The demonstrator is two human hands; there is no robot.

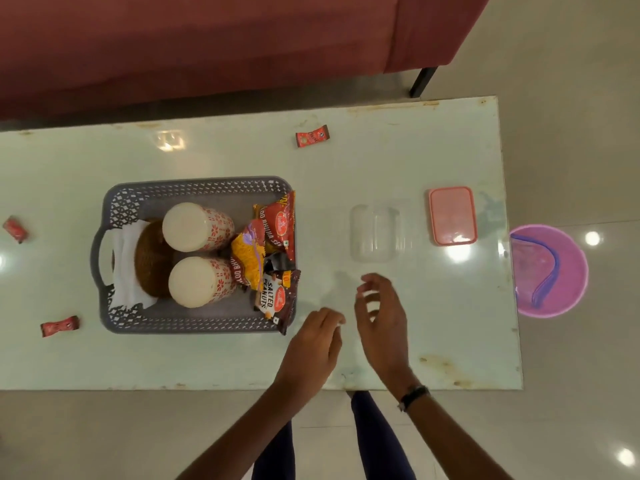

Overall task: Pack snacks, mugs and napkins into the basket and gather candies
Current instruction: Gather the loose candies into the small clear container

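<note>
Bench (415, 150): glossy glass top, I see lamp glare. Basket (194, 187) on it: perforated grey plastic. Inside basket: shiny foil snack packets (277, 233), glazed mugs (197, 226), white paper napkins (126, 268).

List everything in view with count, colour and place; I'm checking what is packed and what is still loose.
basket: 1, grey, table left of centre
mugs: 2, white with red pattern, upside down in the basket
napkins: white, count unclear, basket's left end
brown round item: 1, beside the mugs, kind unclear
snack packets: about 3, red, yellow and dark brown, basket's right end
candies: 3, red wrappers, loose on the table: far edge, left edge, near left
clear container: 1, empty, right of the basket
pink lid: 1, right of the container
pink bin: 1, on the floor past the table's right end
table: 1, pale green
sofa: 1, dark red, behind the table
left hand: empty, loosely curled
right hand: open, empty
</note>
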